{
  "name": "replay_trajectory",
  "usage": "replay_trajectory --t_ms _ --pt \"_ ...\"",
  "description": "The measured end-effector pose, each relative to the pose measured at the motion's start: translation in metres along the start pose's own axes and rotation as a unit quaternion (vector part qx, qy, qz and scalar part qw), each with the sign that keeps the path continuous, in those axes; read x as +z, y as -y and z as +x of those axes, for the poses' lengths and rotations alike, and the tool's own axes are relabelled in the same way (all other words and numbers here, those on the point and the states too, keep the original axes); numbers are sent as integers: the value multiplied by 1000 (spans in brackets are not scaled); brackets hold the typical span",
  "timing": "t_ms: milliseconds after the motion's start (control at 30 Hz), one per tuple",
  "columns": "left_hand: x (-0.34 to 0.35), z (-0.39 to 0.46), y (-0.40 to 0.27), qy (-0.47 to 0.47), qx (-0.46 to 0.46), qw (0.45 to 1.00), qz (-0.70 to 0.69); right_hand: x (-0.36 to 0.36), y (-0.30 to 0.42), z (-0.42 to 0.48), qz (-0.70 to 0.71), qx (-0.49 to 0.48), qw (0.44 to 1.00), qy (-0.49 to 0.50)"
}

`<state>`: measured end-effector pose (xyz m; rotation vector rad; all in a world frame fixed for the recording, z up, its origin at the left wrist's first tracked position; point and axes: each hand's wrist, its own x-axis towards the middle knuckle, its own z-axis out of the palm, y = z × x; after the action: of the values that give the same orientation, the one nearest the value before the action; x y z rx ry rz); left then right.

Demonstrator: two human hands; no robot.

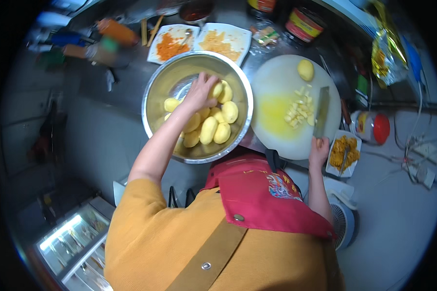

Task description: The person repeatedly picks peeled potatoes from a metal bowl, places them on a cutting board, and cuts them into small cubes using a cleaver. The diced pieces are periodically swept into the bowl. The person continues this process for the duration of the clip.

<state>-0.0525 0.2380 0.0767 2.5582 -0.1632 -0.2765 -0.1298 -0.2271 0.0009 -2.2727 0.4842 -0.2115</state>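
My left hand [201,91] reaches into a large stainless steel bowl [149,125] of peeled potatoes [208,130]. Its fingers curl against one potato [215,90] at the back right of the pile; whether they grip it is hard to tell. My right hand [318,149] is closed around the handle of a cleaver [321,112], whose blade lies along the right part of a round white cutting board [276,72]. Cut potato pieces [299,111] lie left of the blade, beside a wet yellow patch. A whole peeled potato [305,70] rests near the board's far edge.
Behind the bowl stand two white plates, one with orange minced food [168,46], one with pale chopped food [220,44]. Right of the board are a dish of brown food [344,154] and a red-lidded jar [381,128]. Bottles [117,32] stand far left; a labelled jar [304,24] stands behind the board.
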Motion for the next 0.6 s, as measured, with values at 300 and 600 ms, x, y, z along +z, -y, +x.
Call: replay_trajectory --t_ms 300,600 --pt "-13 3 -111 -53 114 992 7 -10 -7 -11 98 71 991 -49" --pt "206 62 -203 -135 81 983 -92 -28 17 -37 285 255 924 -4"
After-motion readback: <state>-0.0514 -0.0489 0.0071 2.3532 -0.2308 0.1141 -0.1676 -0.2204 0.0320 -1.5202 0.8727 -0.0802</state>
